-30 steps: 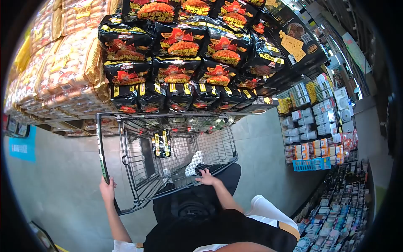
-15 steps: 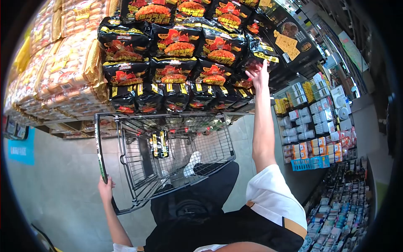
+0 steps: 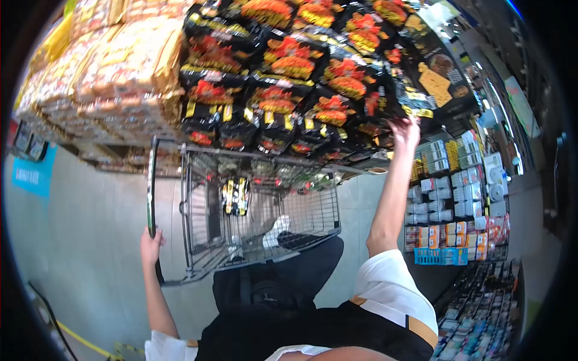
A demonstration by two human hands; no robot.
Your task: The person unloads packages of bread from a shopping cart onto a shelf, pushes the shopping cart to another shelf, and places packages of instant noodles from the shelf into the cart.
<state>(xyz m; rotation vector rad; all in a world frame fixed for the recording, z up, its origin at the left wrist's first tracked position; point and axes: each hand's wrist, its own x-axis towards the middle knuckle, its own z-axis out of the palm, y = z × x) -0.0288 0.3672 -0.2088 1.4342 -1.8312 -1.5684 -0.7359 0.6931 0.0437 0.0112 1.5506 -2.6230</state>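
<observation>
My left hand point(image 3: 151, 243) is closed round the dark handle bar point(image 3: 152, 198) of a wire shopping cart point(image 3: 262, 210). One black-and-yellow packet point(image 3: 235, 197) lies inside the cart. At the right end of the display, my right hand point(image 3: 406, 133) has its fingers on the lower edge of a black instant noodle pack point(image 3: 409, 99) with a yellow strip. Motion blur softens the fingertips, but they look closed on that pack. Matching black packs point(image 3: 289, 60) with red-orange pictures are stacked in rows left of it.
Clear-wrapped bread packs point(image 3: 120, 66) are piled at the left. A black display panel point(image 3: 438, 78) stands beside the noodle packs. Shelves of white goods point(image 3: 445, 180) and a blue basket point(image 3: 441, 256) are at the right. My white shoe point(image 3: 277, 231) shows through the cart's wire.
My right hand, spread against the pack before, now closes at its edge, and the pack has shifted outward to the right. The view has tilted; my left hand stays on the handle.
</observation>
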